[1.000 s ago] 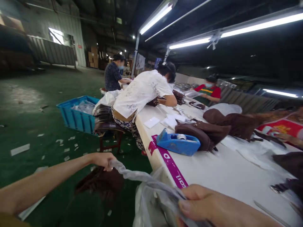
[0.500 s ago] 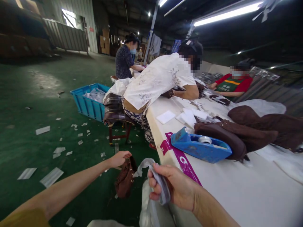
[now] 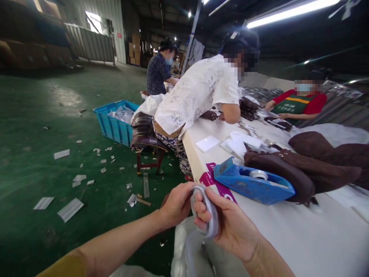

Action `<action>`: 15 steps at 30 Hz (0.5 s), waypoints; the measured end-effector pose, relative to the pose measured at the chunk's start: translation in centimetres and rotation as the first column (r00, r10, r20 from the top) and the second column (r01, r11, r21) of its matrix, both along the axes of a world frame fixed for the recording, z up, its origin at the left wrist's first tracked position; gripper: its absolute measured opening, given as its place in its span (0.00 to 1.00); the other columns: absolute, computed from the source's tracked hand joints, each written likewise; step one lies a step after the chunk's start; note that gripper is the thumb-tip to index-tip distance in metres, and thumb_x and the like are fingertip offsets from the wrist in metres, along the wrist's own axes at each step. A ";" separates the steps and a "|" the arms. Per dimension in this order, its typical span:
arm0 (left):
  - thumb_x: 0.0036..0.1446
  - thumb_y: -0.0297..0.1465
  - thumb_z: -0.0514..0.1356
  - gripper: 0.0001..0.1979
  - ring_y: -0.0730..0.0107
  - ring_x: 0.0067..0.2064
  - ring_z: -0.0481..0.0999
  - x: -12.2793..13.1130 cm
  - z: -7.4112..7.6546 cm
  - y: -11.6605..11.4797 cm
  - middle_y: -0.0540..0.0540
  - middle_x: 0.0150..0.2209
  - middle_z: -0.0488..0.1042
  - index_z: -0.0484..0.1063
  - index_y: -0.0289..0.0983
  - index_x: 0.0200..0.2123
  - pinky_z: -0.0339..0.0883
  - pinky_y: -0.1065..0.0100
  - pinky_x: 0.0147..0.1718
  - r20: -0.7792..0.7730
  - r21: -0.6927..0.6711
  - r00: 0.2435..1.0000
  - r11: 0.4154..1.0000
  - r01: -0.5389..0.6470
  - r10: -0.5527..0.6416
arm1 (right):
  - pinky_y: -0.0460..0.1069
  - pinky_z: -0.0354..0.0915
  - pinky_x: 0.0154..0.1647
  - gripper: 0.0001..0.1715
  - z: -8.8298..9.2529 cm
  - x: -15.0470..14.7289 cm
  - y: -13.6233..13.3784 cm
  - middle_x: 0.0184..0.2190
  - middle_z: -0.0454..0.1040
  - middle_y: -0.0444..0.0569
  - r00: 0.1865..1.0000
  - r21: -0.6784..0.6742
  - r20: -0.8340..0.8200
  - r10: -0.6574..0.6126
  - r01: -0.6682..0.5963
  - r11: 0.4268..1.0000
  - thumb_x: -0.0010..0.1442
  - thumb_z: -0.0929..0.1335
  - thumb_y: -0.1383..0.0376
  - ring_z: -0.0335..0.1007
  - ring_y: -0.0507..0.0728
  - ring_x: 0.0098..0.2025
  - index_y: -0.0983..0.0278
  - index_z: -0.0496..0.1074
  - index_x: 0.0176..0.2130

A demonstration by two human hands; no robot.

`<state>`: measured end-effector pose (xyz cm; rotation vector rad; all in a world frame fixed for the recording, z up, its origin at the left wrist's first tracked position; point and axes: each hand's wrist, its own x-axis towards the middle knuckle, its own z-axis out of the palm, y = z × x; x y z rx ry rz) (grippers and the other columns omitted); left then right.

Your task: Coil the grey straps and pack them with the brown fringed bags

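Note:
A coiled strip of soft, pale grey material (image 3: 213,221) is looped round the fingers of my right hand (image 3: 235,225), which is closed on it. My left hand (image 3: 177,204) is closed against the coil's upper left side, its fingertips on the strip and partly hidden. Only a sliver of a brown item (image 3: 165,199) shows behind my left hand. Below the hands hangs translucent white plastic (image 3: 187,246). To the right, a blue tape dispenser (image 3: 250,186) stands on the white table (image 3: 302,238), beside brown boots (image 3: 323,165).
A co-worker in a white shirt (image 3: 198,88) leans over the table ahead, by a stool (image 3: 148,140). White sheets (image 3: 207,143) lie on the tabletop. Left of the stool is a blue crate (image 3: 115,130). Paper scraps (image 3: 70,209) litter the green floor.
My left hand has moved right, from the brown item's top to the coiled strip. The brown item is now mostly out of sight. The view has shifted slightly left.

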<state>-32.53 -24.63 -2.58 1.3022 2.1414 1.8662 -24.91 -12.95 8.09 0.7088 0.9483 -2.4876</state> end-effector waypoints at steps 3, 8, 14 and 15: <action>0.60 0.28 0.51 0.07 0.69 0.35 0.71 -0.9 0.8 0.4 0.47 0.34 0.73 0.69 0.36 0.39 0.64 0.70 0.37 -0.003 -0.070 0.999 0.997 0.035 -0.036 | 0.46 0.74 0.35 0.11 -0.1 0.1 0.2 0.24 0.72 0.44 0.990 -0.018 -0.130 -0.057 0.055 0.998 0.55 0.73 0.65 0.68 0.45 0.22 0.72 0.74 0.34; 0.60 0.32 0.52 0.08 0.72 0.31 0.65 -2.2 2.3 0.1 0.51 0.29 0.66 0.65 0.35 0.31 0.60 0.72 0.31 0.054 -0.096 0.993 0.989 0.111 -0.107 | 0.44 0.74 0.37 0.10 -0.9 -0.3 -0.5 0.25 0.73 0.42 0.958 -0.053 -0.238 -0.157 0.149 0.987 0.52 0.75 0.68 0.70 0.45 0.23 0.70 0.74 0.34; 0.61 0.38 0.54 0.12 0.74 0.32 0.63 -4.7 5.0 -0.1 0.51 0.29 0.64 0.66 0.34 0.31 0.61 0.74 0.32 0.269 -0.013 0.884 0.916 0.400 -0.382 | 0.43 0.74 0.41 0.06 -0.2 -1.5 -1.2 0.27 0.74 0.43 0.932 -0.124 -0.248 -0.264 0.240 0.963 0.54 0.73 0.69 0.73 0.45 0.25 0.69 0.73 0.34; 0.60 0.38 0.55 0.13 0.73 0.33 0.63 -5.4 5.7 -0.2 0.51 0.29 0.64 0.66 0.34 0.32 0.61 0.74 0.32 0.292 -0.004 0.857 0.895 0.445 -0.425 | 0.44 0.74 0.41 0.06 0.3 -1.7 -1.3 0.27 0.75 0.43 0.930 -0.128 -0.264 -0.256 0.230 0.965 0.55 0.73 0.69 0.73 0.45 0.26 0.69 0.73 0.34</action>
